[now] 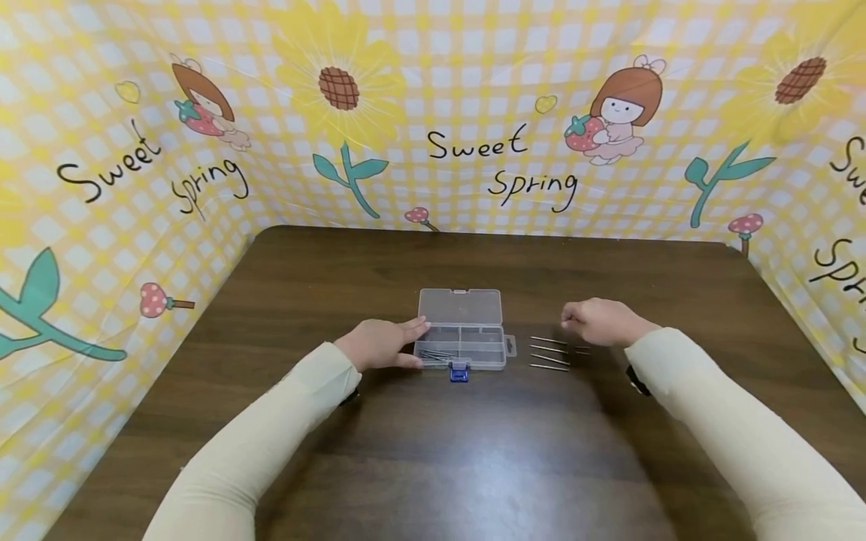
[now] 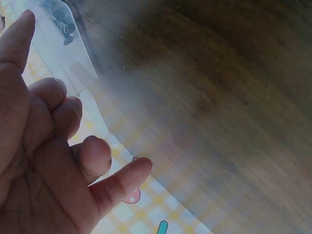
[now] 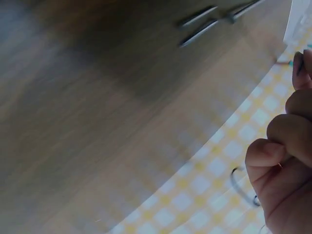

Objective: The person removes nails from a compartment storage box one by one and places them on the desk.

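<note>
A small clear plastic box with compartments stands with its lid folded back. Several dark metal nails lie in its front-left compartment; their round heads show through the plastic in the left wrist view. My left hand rests against the box's left side, thumb at the front corner and a finger near the hinge. To the right of the box, several nails lie in a rough column on the table. Beyond them my right hand has its fingers curled; a dark sliver, apparently a nail, shows at its pinched fingertips.
The box has a blue latch at the front and a clear hanging tab on its right. The brown wooden table meets a yellow checked cloth at the back and sides.
</note>
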Demonstrator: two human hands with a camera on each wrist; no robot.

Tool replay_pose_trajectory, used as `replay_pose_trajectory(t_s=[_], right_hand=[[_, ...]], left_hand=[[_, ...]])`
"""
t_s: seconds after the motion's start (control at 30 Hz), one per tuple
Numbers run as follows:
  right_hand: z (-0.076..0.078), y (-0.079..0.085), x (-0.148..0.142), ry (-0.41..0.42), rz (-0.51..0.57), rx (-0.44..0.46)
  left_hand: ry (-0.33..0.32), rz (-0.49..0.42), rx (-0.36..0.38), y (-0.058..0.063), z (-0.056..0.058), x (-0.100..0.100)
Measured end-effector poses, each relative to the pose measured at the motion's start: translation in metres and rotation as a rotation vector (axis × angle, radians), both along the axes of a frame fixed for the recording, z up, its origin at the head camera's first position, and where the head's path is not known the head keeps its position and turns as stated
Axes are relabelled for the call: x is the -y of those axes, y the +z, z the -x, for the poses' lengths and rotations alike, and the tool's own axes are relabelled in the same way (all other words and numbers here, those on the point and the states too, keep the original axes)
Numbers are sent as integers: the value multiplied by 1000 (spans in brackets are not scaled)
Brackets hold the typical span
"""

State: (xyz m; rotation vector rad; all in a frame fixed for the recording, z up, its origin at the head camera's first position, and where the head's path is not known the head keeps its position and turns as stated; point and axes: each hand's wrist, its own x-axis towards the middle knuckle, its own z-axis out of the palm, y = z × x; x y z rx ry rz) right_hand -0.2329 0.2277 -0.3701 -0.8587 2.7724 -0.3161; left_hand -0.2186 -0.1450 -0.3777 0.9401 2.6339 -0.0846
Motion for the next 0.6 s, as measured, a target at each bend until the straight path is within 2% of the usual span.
replay_pose_trajectory(t_s=[0.17, 0.37, 0.47, 0.6], right_hand=[[-3, -4, -21, -13, 79, 97], [-4, -16, -28, -39, 191, 203], [-6, -21, -29, -55, 187, 220], [-11, -25, -28, -45, 137, 194]], left_hand=[[3, -6, 3, 2, 0, 1], [-6, 1, -28, -2, 3, 1], [-6, 6, -24, -5, 4, 0], [0, 6, -12, -5, 3, 0]])
